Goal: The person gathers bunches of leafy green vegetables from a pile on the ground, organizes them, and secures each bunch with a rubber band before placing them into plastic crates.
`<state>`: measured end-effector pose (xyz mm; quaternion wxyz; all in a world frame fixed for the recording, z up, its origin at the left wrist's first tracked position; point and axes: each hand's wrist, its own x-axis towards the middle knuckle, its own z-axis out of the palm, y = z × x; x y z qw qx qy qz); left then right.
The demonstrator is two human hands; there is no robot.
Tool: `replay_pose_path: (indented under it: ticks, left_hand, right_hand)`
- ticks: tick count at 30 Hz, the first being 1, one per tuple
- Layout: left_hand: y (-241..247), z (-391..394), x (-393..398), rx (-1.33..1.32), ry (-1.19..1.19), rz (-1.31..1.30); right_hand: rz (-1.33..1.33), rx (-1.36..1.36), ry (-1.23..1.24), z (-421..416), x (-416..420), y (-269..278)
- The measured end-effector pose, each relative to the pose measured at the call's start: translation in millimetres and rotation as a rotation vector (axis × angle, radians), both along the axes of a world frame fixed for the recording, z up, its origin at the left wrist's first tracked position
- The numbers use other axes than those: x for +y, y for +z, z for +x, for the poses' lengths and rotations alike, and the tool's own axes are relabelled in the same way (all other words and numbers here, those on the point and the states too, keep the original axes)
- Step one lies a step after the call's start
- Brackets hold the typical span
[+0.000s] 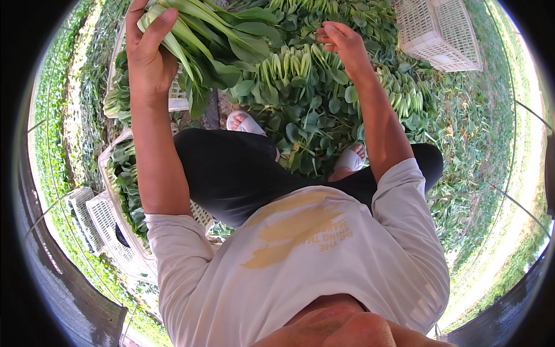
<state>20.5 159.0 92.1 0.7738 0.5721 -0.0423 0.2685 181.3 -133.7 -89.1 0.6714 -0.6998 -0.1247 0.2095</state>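
Observation:
My left hand grips a bunch of leafy greens with pale stalks at the upper left, above a white plastic crate. The thumb lies over the pale stalk ends, and the leaves spread to the right. My right hand is raised at the upper centre with bent fingers, and no held thing shows in it. Below and left of it, a row of cut greens lies on the ground with its pale stalks upward. Another pile of greens lies beside my right forearm.
A white lattice crate stands at the upper right. More crates, one filled with greens, stand at my left side. Loose leaves cover the ground between my sandalled feet. Scattered trimmings lie to the right.

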Motion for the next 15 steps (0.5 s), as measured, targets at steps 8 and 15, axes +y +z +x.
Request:
replay_pose_path:
  ticks: [8,15]
  left_hand:
    - [-17,9,11,0.074,0.066,0.102]
    - [-29,20,27,0.160,0.001,0.107]
  right_hand:
    - [-0.726,0.416,-0.028,12,30,-193]
    - [-0.966,0.132,-0.052,34,44,-247]
